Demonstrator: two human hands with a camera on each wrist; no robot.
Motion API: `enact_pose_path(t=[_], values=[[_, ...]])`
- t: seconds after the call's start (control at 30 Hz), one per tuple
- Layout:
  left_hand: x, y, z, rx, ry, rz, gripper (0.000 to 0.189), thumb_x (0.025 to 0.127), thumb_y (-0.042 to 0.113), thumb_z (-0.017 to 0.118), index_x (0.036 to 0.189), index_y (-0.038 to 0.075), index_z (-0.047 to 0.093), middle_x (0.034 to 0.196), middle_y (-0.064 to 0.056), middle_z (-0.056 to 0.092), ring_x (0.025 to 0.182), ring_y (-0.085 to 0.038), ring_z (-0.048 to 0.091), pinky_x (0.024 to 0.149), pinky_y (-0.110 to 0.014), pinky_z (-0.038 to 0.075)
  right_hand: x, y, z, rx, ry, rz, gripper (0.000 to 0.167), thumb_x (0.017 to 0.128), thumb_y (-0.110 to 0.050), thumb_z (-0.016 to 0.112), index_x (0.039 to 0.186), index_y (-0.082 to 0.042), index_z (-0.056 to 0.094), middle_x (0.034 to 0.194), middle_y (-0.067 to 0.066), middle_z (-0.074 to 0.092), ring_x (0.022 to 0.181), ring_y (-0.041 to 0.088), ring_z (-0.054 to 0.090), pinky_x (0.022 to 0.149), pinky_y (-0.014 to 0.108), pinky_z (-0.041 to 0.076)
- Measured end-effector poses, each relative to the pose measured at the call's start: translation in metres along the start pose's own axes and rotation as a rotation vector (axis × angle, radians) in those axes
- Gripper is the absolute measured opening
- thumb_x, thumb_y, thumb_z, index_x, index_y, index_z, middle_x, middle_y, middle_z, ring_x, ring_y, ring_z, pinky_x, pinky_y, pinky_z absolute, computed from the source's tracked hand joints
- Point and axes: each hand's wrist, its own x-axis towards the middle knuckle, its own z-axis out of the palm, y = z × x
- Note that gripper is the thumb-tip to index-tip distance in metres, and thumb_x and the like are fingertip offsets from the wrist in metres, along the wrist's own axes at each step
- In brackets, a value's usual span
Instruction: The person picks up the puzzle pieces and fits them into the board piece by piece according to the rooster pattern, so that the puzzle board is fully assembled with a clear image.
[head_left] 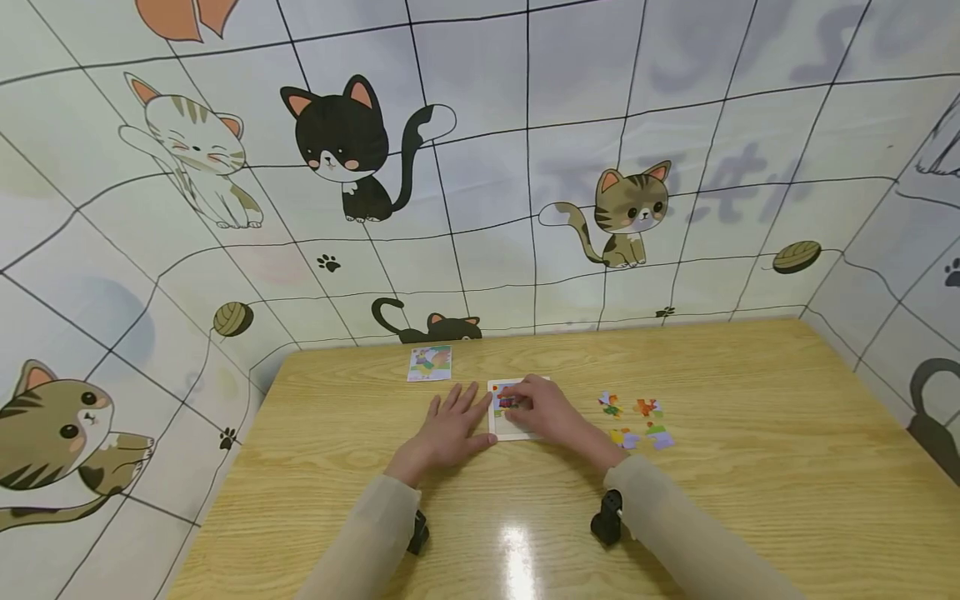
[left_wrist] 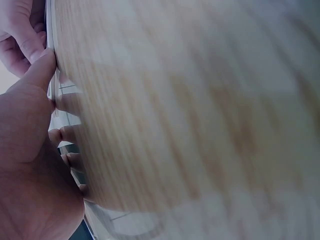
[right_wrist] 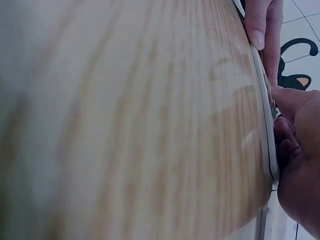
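Note:
A small white-bordered puzzle board (head_left: pixel 512 432) lies on the table between the hands, with a colourful picture partly filled in at its upper left. My left hand (head_left: pixel 448 429) rests flat with fingers spread, its thumb and index fingertips at the board's left edge. Over the board, my right hand (head_left: pixel 546 410) bends its thumb and index finger around a reddish puzzle piece (head_left: pixel 508 402), low against the surface. The palm and the other fingers hide the board's right part. In the right wrist view, the right thumb (right_wrist: pixel 287 100) sits close over the board's thin edge (right_wrist: pixel 269 145).
Right of the board lie several loose puzzle pieces (head_left: pixel 648 407) in small groups, among them a green and lilac one (head_left: pixel 660 437). A picture card (head_left: pixel 430 364) lies at the back left. Behind the wooden table (head_left: pixel 315 467) hangs a cat-print curtain (head_left: pixel 487 183).

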Motion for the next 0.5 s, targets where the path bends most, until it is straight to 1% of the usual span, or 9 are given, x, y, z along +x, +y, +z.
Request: enact_pose_path(t=[0.1, 0.3, 0.5], values=[[-0.0003, -0.0002, 0.0002, -0.006, 0.002, 0.005, 0.072, 0.105, 0.047, 0.053, 0.163, 0.012, 0.029, 0.17, -0.017, 0.015, 0.155, -0.042, 0.006, 0.117, -0.069, 0.007, -0.0006, 0.0025, -0.0008, 0.012, -0.009, -0.008, 0.031, 0.093, -0.013, 0.077, 0.123, -0.006, 0.075, 0.09, 0.0, 0.059, 0.076, 0.011, 0.053, 0.069, 0.03, 0.048], [-0.0003, -0.0005, 0.0005, 0.013, -0.002, 0.0, 0.072, 0.105, 0.05, 0.051, 0.164, 0.015, 0.028, 0.17, -0.014, 0.014, 0.155, -0.041, 0.005, 0.118, -0.068, 0.007, 0.0008, 0.0046, -0.0005, -0.014, -0.016, -0.019, 0.022, 0.093, -0.013, 0.077, 0.115, -0.008, 0.078, 0.094, 0.0, 0.06, 0.075, 0.011, 0.052, 0.066, 0.029, 0.047], [0.0, -0.0003, 0.0002, 0.014, -0.006, -0.008, 0.073, 0.105, 0.052, 0.049, 0.164, 0.016, 0.027, 0.17, -0.013, 0.013, 0.156, -0.04, 0.004, 0.119, -0.067, 0.007, 0.0019, 0.0024, -0.0016, -0.036, -0.028, -0.003, 0.019, 0.093, -0.013, 0.077, 0.112, -0.008, 0.079, 0.095, -0.001, 0.059, 0.074, 0.011, 0.049, 0.064, 0.028, 0.045]])
